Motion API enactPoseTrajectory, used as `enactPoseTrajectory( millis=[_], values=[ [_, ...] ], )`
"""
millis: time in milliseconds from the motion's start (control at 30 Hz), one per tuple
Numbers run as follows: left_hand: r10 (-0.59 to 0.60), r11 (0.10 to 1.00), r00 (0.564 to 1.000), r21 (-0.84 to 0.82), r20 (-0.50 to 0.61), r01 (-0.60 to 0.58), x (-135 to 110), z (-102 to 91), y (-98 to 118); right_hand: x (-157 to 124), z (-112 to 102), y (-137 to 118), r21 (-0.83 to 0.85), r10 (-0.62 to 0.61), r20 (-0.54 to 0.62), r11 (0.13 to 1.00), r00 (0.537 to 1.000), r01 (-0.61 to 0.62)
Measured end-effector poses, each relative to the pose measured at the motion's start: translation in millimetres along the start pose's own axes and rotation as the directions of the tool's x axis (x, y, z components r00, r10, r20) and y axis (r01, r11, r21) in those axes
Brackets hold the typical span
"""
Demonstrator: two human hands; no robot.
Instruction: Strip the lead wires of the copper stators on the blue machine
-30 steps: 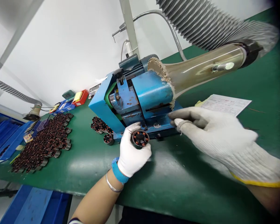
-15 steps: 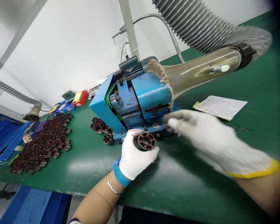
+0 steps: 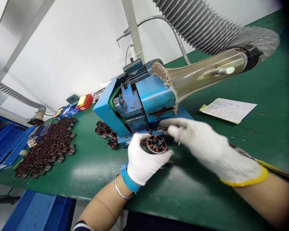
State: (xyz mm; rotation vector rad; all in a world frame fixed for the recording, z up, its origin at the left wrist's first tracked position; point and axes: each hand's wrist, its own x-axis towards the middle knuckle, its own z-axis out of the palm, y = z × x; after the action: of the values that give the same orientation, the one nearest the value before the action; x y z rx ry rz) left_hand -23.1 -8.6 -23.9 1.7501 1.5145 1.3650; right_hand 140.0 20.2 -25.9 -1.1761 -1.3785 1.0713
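My left hand (image 3: 144,157), in a white glove, is closed around a small motor stator (image 3: 156,144), a round metal ring with copper windings. The stator's open face points up toward me, and thin copper wire (image 3: 158,129) rises from its far edge. Just to the right hovers my right hand (image 3: 195,138), gloved and slightly blurred. Its index fingertip is at the wire's upper end, and the thumb looks apart from that finger. Behind both hands stands a blue machine (image 3: 156,96) with a slotted cover. A yellow-handled tool (image 3: 272,166) lies partly hidden behind my right wrist.
Many stators (image 3: 48,144) are massed at left, with several others beside the machine's base, including a single stator (image 3: 112,143). A clear duct (image 3: 197,75) joins a grey hose (image 3: 207,29). A paper sheet (image 3: 228,110) lies on the green table (image 3: 91,179).
My right hand has moved left toward the stator, its fingertips now by the wire. My left hand has shifted slightly right with the stator. The yellow-handled tool has come into view.
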Motion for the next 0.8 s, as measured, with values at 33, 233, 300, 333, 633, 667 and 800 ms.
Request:
enactPoseTrajectory(
  millis=[33, 233, 300, 333, 633, 667, 800],
  values=[
    [0.008, 1.0, 1.0, 0.005, -0.014, -0.008, 2.2, 0.8, 0.1, -2.6, 5.5, -2.6, 0.066, 0.022, 0.068, 0.997, 0.997, -0.026],
    [0.108, 0.992, 0.993, 0.069, -0.037, -0.105, 18.5, 9.9, 3.1, -4.6, 24.8, -9.3, 0.217, 0.014, 0.163, 0.975, 0.987, -0.05],
    [0.081, 0.994, 0.995, 0.076, -0.05, -0.077, 24.7, 12.8, 6.1, 0.6, 23.8, -9.7, 0.241, -0.032, 0.14, 0.97, 0.99, -0.003],
    [0.062, 0.995, 0.997, 0.077, -0.051, -0.058, 27.7, 13.8, 8.1, 3.1, 23.0, -9.9, 0.249, -0.063, 0.122, 0.968, 0.991, 0.031],
    [0.017, 0.996, 1.0, 0.087, -0.018, -0.015, 41.3, 18.9, 22.1, 5.9, 21.3, -7.1, 0.357, -0.172, 0.028, 0.922, 0.985, 0.151],
    [0.019, 0.996, 1.0, 0.085, -0.018, -0.018, 41.8, 20.3, 22.7, 5.8, 20.7, -6.1, 0.371, -0.178, 0.018, 0.915, 0.984, 0.159],
    [0.024, 0.996, 1.0, 0.088, -0.007, -0.024, 42.9, 26.9, 25.0, 7.2, 19.2, -2.0, 0.405, -0.176, -0.015, 0.899, 0.984, 0.167]
  ],
)
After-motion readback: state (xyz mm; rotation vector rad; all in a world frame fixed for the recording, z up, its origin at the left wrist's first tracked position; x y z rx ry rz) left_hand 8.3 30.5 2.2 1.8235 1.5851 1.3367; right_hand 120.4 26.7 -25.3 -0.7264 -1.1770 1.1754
